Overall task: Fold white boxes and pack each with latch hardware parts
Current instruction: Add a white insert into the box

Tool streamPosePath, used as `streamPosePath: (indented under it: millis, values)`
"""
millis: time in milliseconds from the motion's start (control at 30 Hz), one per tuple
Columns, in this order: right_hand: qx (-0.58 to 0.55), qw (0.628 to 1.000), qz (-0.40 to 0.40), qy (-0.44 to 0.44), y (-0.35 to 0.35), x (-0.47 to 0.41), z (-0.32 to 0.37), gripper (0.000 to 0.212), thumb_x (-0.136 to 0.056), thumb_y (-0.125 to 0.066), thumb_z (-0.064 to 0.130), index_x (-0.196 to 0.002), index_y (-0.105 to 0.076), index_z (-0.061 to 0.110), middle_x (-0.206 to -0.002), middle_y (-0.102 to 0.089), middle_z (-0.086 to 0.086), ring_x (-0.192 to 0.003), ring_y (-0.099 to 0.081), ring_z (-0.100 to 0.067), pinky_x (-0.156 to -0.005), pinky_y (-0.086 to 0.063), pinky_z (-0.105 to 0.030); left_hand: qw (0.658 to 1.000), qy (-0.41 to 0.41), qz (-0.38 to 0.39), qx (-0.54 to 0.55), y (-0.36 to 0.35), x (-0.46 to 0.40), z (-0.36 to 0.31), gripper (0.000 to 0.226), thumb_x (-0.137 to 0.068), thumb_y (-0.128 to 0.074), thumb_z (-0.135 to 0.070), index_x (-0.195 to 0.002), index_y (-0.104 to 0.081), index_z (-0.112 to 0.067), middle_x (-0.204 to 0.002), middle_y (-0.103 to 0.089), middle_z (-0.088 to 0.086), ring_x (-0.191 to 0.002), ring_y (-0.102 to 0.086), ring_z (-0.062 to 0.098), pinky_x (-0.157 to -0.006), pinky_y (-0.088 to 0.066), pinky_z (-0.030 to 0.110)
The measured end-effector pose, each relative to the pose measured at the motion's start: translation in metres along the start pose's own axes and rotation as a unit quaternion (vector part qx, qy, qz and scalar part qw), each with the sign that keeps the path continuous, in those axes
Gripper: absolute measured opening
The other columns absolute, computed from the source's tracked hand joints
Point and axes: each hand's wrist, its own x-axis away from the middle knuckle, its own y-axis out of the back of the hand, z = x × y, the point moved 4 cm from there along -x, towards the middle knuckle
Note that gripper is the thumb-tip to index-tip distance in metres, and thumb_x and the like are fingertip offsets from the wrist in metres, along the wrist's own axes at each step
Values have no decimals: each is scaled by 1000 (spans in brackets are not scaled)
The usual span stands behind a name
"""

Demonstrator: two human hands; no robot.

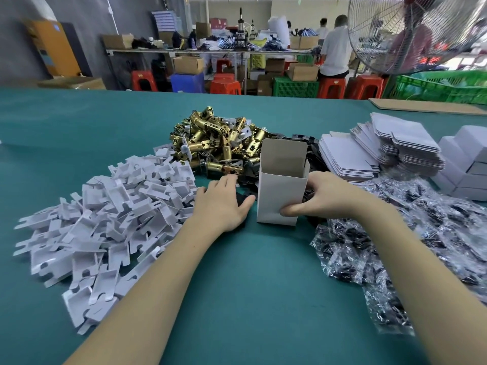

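Upright on the green felt surface stands the white folded cardboard box, top flap raised, mouth open. The right hand grasps its right wall, thumb curled across the front face near the base. Just left of the box, the left hand lies palm-down with fingers extended, resting over a small black part. Behind the box sits the heap of brass latch bolts; far left of it, white plastic inserts; right of it, clear bagged screws and flat white box blanks.
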Motion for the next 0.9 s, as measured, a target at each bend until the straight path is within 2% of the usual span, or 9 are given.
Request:
streamPosePath:
  millis: [167,267,367,433,567,667,733,800,900]
  values:
    - [-13,1000,1,1,-1,1,0,21,-79,-82,35,-98,-74,40,-86,-71,28,-79,-62,10,-64,-43,-3,1000,10,0,-17,-2,-5,1,70,-101,-33,-66,-156,-33,-23,-158,-32,2,-144,-29,27,-114,-30,47]
    - [-16,1000,-2,0,-1,0,0,22,-79,-82,35,-99,-75,37,-89,-73,23,-83,-63,6,-67,-46,-6,999,31,-9,-5,-6,-6,0,69,-101,-32,-67,-156,-32,-27,-159,-29,5,-147,-25,27,-117,-25,46]
    - [-11,1000,-1,-4,-1,0,-1,22,-79,-81,37,-100,-75,37,-90,-74,20,-84,-63,0,-70,-47,-12,998,58,20,-13,-9,-9,2,72,-98,-24,-73,-160,-23,-36,-163,-25,12,-152,-19,30,-121,-19,47]
    - [-12,1000,0,-1,-2,0,0,21,-80,-81,36,-99,-75,37,-88,-73,20,-82,-64,0,-68,-46,-9,997,59,35,-25,-11,-10,4,71,-98,-19,-74,-161,-20,-40,-166,-23,11,-154,-16,30,-122,-16,48]
    - [-18,1000,2,0,-2,1,-1,20,-80,-81,34,-99,-75,35,-88,-74,20,-82,-64,2,-66,-45,-5,999,50,5,-20,-11,-12,3,65,-101,-23,-67,-157,-31,-36,-164,-34,3,-152,-23,26,-121,-21,49]
    - [-19,1000,5,-1,-1,2,-1,19,-80,-82,35,-97,-75,38,-87,-73,24,-81,-63,8,-65,-43,-3,998,61,-36,0,-7,-12,3,53,-100,-36,-58,-144,-47,-32,-145,-55,1,-139,-43,25,-110,-32,45]
    - [-17,1000,5,-1,-1,2,-2,18,-80,-82,35,-95,-74,40,-85,-72,26,-80,-63,10,-65,-43,-3,995,65,-75,14,0,-9,4,41,-97,-45,-52,-128,-57,-27,-125,-64,3,-121,-55,26,-98,-40,41]
    - [-17,1000,2,-2,-1,2,-2,18,-79,-82,36,-95,-74,39,-86,-73,24,-81,-63,7,-66,-44,-4,991,56,-119,30,10,-6,4,28,-95,-54,-45,-112,-60,-24,-109,-65,3,-104,-60,26,-82,-45,37]
    - [-16,1000,2,-1,-1,2,-2,19,-79,-82,37,-97,-75,37,-88,-74,20,-83,-64,2,-68,-46,-9,980,19,-177,92,30,-5,4,9,-96,-60,-26,-104,-57,-22,-100,-60,2,-87,-58,24,-62,-40,32]
